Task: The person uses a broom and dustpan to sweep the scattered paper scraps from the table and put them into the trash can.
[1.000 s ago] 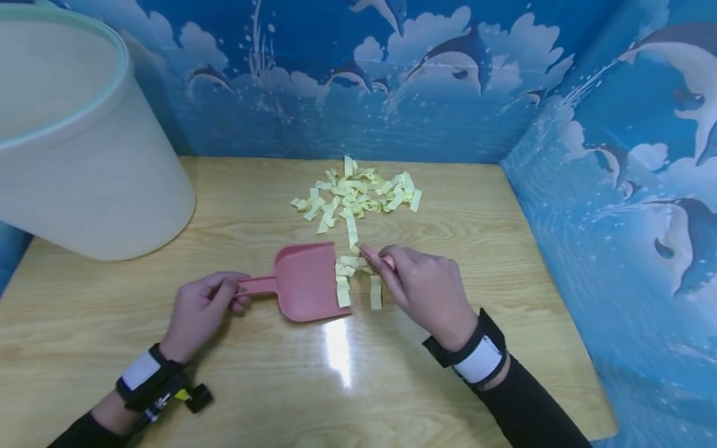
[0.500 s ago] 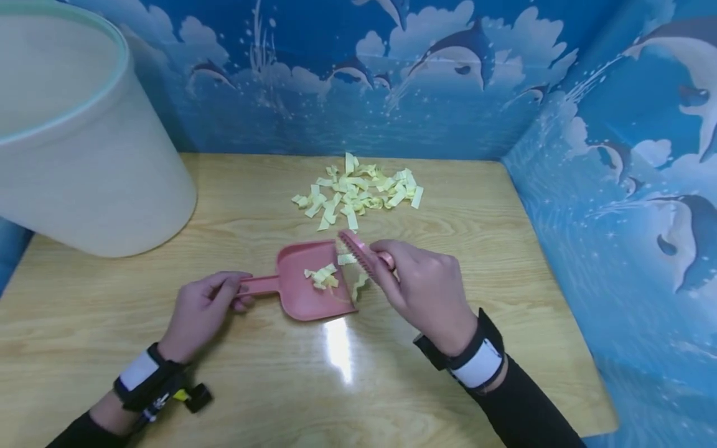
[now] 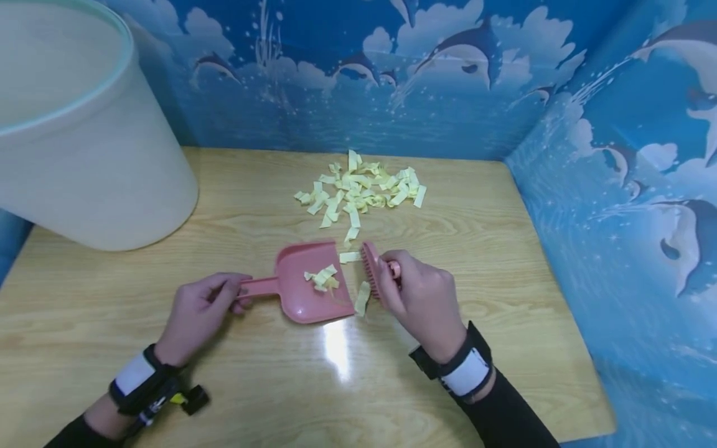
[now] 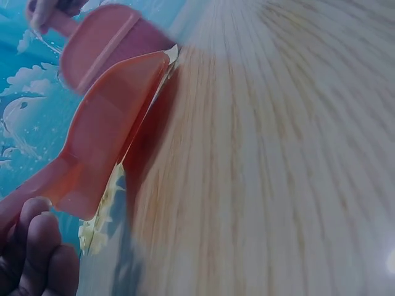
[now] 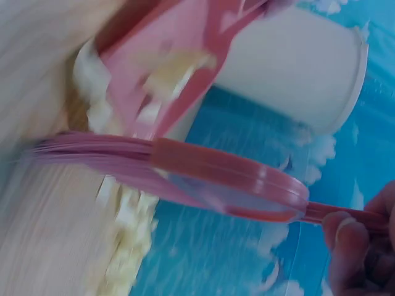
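My left hand [image 3: 198, 314] pinches the handle of a pink dustpan [image 3: 305, 298], which lies on the table with its mouth facing right. A few yellow paper strips [image 3: 323, 278] rest inside the pan. In my right hand [image 3: 420, 295] is a pink hand brush [image 3: 371, 264], held by its handle, bristles turned toward the pan. Between brush and pan lip lie loose strips, one of them a curled strip [image 3: 363, 298] near the lip's front corner. The right wrist view shows the brush's long bristles [image 5: 92, 148] close beside the pan's mouth.
Beyond the dustpan, a heap of yellow paper strips [image 3: 358, 190] lies near the back edge of the wooden table [image 3: 252, 386]. A large white bin [image 3: 106, 168] stands at the back left. Blue dolphin-printed sheeting [image 3: 313, 118] borders the back and right.
Several strips have gone from the pan's lip into the pan. The brush swept left to the lip, then moved back right. The dustpan and left hand have barely moved.
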A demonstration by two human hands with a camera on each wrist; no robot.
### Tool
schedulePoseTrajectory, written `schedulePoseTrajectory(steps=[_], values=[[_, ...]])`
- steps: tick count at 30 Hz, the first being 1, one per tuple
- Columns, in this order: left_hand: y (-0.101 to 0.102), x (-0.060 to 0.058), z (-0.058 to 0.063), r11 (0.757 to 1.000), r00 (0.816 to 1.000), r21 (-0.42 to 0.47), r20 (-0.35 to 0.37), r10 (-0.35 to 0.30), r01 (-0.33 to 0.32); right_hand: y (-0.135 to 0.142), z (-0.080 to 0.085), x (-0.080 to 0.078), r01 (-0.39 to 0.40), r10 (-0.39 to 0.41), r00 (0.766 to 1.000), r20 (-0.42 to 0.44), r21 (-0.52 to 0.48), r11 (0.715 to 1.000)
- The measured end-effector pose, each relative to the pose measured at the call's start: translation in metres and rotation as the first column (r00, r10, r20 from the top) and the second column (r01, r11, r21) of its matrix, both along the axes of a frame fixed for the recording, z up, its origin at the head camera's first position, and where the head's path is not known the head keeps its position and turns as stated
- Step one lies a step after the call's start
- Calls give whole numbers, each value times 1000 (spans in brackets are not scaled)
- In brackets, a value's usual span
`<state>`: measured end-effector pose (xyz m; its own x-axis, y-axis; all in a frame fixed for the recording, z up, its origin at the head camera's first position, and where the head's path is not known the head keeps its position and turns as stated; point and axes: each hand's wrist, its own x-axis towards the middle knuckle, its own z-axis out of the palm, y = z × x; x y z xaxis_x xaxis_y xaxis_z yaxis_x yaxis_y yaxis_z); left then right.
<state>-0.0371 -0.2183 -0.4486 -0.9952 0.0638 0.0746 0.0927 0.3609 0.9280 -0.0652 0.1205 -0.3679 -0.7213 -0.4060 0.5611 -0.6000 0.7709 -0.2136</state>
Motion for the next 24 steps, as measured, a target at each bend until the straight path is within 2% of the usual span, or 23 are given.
schedulePoseTrajectory(steps=[4,7,9,12,17,21,24], values=[[2,-2,-3,1000,1000,12,-3,-13,13,-22,1,-1,-123,121,992,-22,-101,987],[4,-3,-4,1000,1000,-1,-8,-18,18,-27,8,-4,-166,159,986,-57,-153,974],[3,-4,-5,1000,1000,-10,-11,-17,17,-23,13,-9,-150,139,987,-76,-156,976],[0,-4,-6,1000,1000,-18,-8,-12,12,-11,18,-20,-87,80,995,-67,-106,991],[-5,-4,-6,1000,1000,-24,19,9,-8,8,14,-34,-3,3,1000,-12,21,1000],[-8,-6,-6,999,999,-28,40,20,-18,10,6,-35,6,-7,1000,18,83,997],[-8,-6,-5,1000,999,-25,43,20,-19,1,3,-32,-49,44,997,55,81,995]])
